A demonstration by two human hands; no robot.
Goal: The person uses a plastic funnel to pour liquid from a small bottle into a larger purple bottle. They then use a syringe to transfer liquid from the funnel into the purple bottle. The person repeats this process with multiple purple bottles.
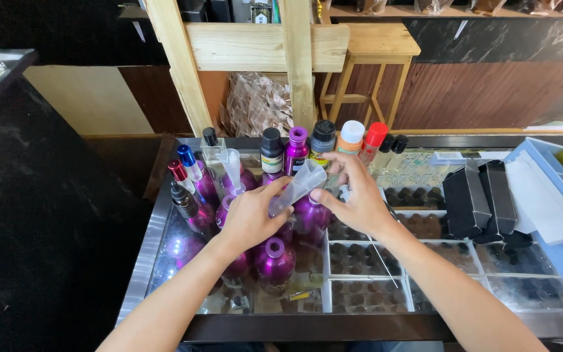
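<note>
Clear plastic cup sits gripped in my left hand and right hand, above purple bottles on the glass tabletop.

I note both hands over the glass counter — left hand left of right hand, a small clear bottle between them. Bottles stand beneath and behind; boxes lie right — a wooden stool stands behind the counter.
</note>
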